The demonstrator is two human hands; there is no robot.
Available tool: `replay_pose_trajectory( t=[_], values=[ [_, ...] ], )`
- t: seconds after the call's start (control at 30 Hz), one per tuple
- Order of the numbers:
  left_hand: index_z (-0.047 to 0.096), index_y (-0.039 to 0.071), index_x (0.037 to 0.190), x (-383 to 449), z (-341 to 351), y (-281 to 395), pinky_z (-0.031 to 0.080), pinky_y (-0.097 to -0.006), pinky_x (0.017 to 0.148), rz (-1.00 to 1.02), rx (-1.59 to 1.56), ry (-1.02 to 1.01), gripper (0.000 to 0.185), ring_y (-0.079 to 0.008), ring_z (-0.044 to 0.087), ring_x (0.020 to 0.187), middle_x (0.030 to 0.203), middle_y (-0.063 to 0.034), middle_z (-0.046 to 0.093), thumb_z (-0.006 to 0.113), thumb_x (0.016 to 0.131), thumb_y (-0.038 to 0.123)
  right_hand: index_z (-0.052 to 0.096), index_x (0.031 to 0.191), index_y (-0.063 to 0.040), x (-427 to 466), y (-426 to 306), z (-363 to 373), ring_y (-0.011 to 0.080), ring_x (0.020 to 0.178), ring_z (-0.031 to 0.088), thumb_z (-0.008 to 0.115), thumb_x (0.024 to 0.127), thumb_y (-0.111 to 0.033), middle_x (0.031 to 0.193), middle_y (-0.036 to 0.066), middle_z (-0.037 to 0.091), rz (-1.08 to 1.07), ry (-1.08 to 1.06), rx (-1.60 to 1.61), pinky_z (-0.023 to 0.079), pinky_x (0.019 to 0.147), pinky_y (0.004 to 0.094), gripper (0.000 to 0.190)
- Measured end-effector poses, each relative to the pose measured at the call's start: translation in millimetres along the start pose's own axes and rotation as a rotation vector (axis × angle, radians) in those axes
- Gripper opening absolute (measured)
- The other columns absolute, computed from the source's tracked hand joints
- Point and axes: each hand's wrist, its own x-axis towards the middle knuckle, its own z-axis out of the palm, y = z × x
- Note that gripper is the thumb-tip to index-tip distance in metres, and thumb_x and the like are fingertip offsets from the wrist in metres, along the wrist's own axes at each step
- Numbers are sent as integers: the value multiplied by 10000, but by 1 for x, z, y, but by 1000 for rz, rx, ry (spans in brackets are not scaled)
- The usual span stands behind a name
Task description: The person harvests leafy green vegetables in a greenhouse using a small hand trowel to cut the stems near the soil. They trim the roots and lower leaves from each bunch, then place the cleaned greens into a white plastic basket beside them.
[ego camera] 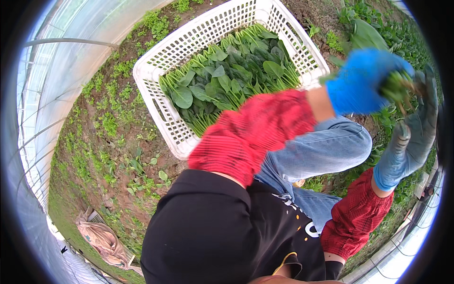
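Note:
My left hand (369, 80), in a bright blue glove, reaches across to the right and is closed around a bunch of leafy greens, likely spinach (395, 85). It is blurred. Thin root ends point towards my right hand (415, 131), whose glove is paler blue and soiled. That hand is raised with fingers extended and thumb apart, its palm beside the roots; whether they touch I cannot tell. A large green leaf (369, 35) shows beyond the left hand. A white perforated plastic basket (166, 142) holds packed rows of similar greens (227, 78), stems towards its long sides.
Soil with small weeds (110, 124) lies left of the basket. Dense leafy plants (404, 42) grow at the upper right. A cloth (103, 241) covers part of another crate at the lower left. Plastic greenhouse film (71, 67) and a curved hoop (71, 41) border the left side.

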Motion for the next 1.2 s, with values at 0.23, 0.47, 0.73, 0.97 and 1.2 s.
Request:
replay_pose_trajectory(
  t=[0.23,0.47,0.73,0.97,1.2],
  values=[
    [610,128,1004,-51,-275,13,487,-372,874,400,1234,-1143,319,-270,595,941,863,-74,605,640,687,140,423,1321,18,-47,29,9,270,1172,508,596,876,-81,1348,211,457,289,41,-6,386,1011,398,487],
    [558,103,889,-220,-341,-8,441,-389,947,91,937,-1721,177,-244,580,824,796,-53,537,565,713,121,437,1306,28,-103,42,-12,182,1086,537,501,898,50,1350,188,464,733,80,-8,436,958,321,413],
    [556,120,1059,-276,-365,-66,405,-410,940,-74,701,-1684,313,-299,538,978,942,-88,547,533,748,91,440,1305,55,-132,31,-25,153,1101,518,506,902,31,1306,144,508,972,136,-118,398,1000,326,409],
    [459,168,1313,-256,-368,-57,354,-419,1035,-112,593,-1699,569,-312,480,1163,1230,-118,498,532,758,67,467,1300,31,-145,23,-39,141,1055,542,484,933,-25,1234,103,552,1071,173,-262,416,953,291,372],
    [265,185,1451,-193,-381,-17,157,-480,1129,-231,1003,-1755,880,-287,230,1383,1498,-70,254,679,698,373,477,1301,21,-155,18,-44,150,1058,539,465,948,-53,1231,94,553,1082,253,-370,410,954,288,361]
  ],
)
